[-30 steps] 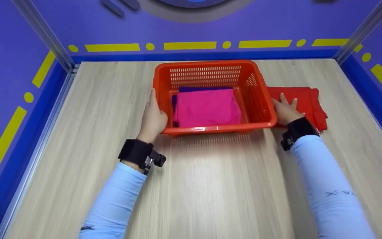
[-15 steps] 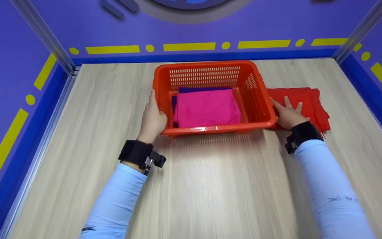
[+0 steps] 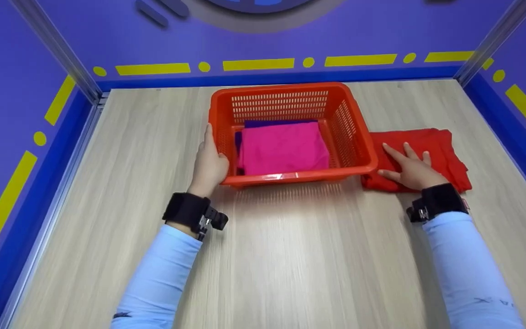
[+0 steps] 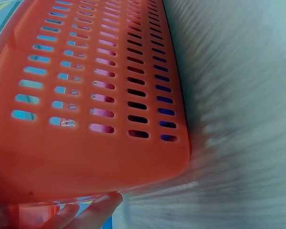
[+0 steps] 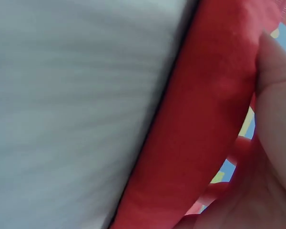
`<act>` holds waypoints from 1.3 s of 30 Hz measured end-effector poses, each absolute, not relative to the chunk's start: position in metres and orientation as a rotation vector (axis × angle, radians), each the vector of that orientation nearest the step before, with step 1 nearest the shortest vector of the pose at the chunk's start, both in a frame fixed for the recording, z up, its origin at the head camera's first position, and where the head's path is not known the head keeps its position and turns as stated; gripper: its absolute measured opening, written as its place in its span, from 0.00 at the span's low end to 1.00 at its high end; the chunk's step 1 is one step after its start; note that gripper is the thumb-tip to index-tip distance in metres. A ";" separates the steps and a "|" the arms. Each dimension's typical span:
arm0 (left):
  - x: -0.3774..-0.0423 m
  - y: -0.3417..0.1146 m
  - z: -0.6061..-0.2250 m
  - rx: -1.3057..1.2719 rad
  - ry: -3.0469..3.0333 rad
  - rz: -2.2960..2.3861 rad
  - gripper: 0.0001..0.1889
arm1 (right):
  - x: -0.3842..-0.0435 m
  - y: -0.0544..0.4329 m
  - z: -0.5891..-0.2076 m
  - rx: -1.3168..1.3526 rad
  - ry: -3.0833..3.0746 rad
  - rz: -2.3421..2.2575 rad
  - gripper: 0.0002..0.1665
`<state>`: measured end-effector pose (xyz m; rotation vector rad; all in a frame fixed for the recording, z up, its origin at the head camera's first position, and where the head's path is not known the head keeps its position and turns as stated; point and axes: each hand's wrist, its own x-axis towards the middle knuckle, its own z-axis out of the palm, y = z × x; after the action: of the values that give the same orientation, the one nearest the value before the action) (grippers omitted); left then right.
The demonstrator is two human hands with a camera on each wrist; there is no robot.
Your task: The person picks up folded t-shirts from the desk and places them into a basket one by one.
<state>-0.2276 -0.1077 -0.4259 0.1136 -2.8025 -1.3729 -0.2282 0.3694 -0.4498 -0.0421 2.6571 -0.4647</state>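
An orange-red plastic basket (image 3: 292, 176) stands at the back middle of the table, in the head view. Inside it a folded pink cloth (image 3: 286, 148) lies on a dark purple cloth (image 3: 267, 123). My left hand (image 3: 209, 167) rests against the basket's left outer side, its fingers stretched along the wall. In the left wrist view, those fingers (image 4: 97, 210) show past the basket's slotted side. To the right lies a folded red cloth (image 3: 443, 153), close against the basket. My right hand (image 3: 413, 171) rests on it with spread fingers.
The wooden table (image 3: 286, 256) has a printed blue-purple wall (image 3: 263, 45) behind it. Similar panels flank both sides, with metal posts (image 3: 78, 68) at the back corners.
The right hand has moved away from the basket's side, to the right and nearer to me. The red cloth has shifted the same way. Left hand and basket stay nearly in place.
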 end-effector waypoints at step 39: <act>-0.227 -0.109 -0.426 0.110 -2.811 -1.389 0.44 | -0.131 0.340 -0.440 -0.209 2.763 -0.221 0.59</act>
<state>-0.2273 -0.1092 -0.4263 0.1104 -2.8112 -1.3886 -0.1312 0.3400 -0.4400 -0.2087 2.7631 -0.2214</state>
